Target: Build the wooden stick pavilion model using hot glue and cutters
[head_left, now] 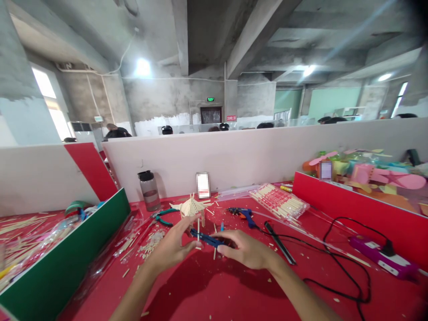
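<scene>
My left hand is closed, thumb and fingers around a pale wooden stick held nearly upright. My right hand grips a long dark-blue hand tool; its exact kind is hard to make out. The tool's far end meets the stick between my hands. Just beyond them stands a small model pavilion of pale sticks with a pointed roof, partly hidden by my left fingers. Teal-handled pliers lie left of it. A blue glue gun rests to the right, beyond my right hand.
A water bottle and a phone stand against the white partition. Bundled sticks lie back right, near a black-handled cutter. A black cord runs to a purple power strip. Green and red dividers flank the table.
</scene>
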Available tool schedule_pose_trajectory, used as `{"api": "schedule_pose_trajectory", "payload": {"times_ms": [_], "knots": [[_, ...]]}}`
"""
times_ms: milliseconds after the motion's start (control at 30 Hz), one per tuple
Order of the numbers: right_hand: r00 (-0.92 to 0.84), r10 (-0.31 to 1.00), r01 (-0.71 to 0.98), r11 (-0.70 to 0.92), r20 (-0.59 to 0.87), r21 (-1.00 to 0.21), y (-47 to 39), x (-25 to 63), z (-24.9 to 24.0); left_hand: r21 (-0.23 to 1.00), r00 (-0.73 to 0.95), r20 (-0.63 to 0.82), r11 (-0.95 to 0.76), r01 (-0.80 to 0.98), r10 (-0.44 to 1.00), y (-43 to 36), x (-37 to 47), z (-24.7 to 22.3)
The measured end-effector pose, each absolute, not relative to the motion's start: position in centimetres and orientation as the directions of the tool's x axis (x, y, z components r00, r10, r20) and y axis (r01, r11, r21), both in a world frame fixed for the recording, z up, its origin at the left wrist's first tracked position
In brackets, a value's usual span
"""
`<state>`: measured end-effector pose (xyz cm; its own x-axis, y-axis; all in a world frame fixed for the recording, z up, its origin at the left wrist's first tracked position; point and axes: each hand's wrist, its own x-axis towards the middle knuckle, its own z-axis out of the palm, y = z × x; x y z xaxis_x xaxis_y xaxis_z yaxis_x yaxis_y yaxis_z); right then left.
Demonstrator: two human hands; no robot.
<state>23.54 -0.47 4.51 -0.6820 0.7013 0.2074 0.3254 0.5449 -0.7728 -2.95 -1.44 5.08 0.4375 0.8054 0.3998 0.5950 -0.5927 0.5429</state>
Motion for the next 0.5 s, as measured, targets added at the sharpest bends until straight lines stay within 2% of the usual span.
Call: {"api": "schedule_pose_trajectory", "payload": {"times_ms": [167, 500], "knots": [[-0.671, 0.712, 0.341, 0.542, 0.205, -0.768, -0.60, 23.17, 4.53, 0.608, 0.405, 0.407, -0.573, 0.549, 0.819, -1.04, -2.85, 4.94], [-0.702, 0.658, 0.274, 0.604, 0.273, -0.748, -0.38, 22.60, 3.75, 0.632, 0.377, 0.370, -0.528, 0.568, 0.849, -0.63, -3.03, 4.80]]}}
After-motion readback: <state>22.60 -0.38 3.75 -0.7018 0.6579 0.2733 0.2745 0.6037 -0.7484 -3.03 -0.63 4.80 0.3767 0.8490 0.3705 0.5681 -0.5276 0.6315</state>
